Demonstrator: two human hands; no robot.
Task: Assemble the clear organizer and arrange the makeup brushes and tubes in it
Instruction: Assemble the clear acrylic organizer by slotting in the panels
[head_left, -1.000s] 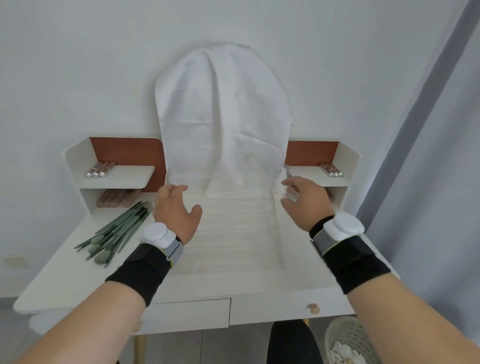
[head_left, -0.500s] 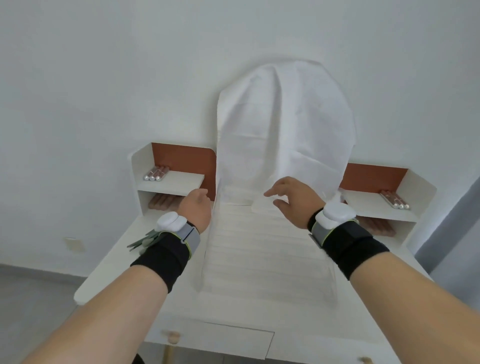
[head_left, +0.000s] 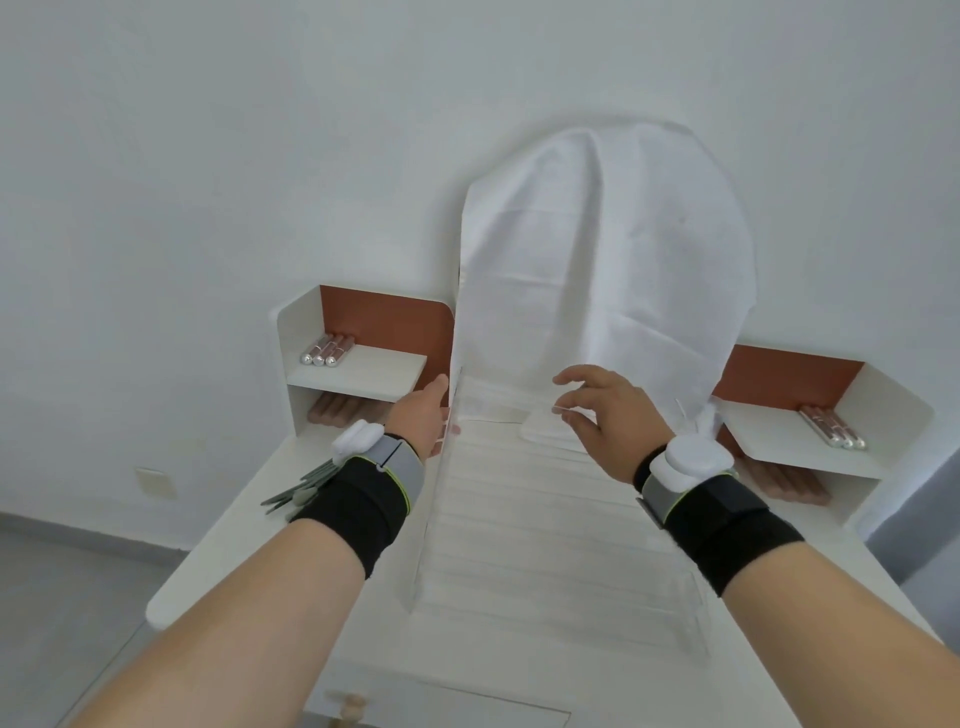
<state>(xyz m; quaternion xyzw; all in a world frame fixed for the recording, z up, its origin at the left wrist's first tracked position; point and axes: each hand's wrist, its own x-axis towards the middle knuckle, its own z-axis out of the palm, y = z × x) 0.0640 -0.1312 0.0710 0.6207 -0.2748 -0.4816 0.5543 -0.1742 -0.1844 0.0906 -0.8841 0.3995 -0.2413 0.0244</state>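
The clear organizer (head_left: 550, 545), a long ribbed transparent box, lies on the white desk (head_left: 249, 525) and reaches back under a white cloth. My left hand (head_left: 423, 415) holds its left wall near the far end, thumb along the top edge and fingertips showing through the plastic. My right hand (head_left: 608, 421) hovers over the far middle with fingers spread and loosely bent, and I cannot tell whether it touches anything. Green makeup brushes (head_left: 298, 491) lie on the desk, half hidden by my left wrist. Silver-capped tubes lie on the left shelf (head_left: 327, 351) and on the right shelf (head_left: 831, 428).
A white cloth (head_left: 608, 260) drapes a tall rounded shape against the wall behind the organizer. More pinkish tubes lie under the left shelf (head_left: 332, 410) and under the right shelf (head_left: 779, 483). A drawer knob (head_left: 353, 706) sits at the desk front. Grey floor lies to the left.
My view has swung left and up. My right hand left the organizer's right far corner for its far middle. My left hand moved onto the left wall.
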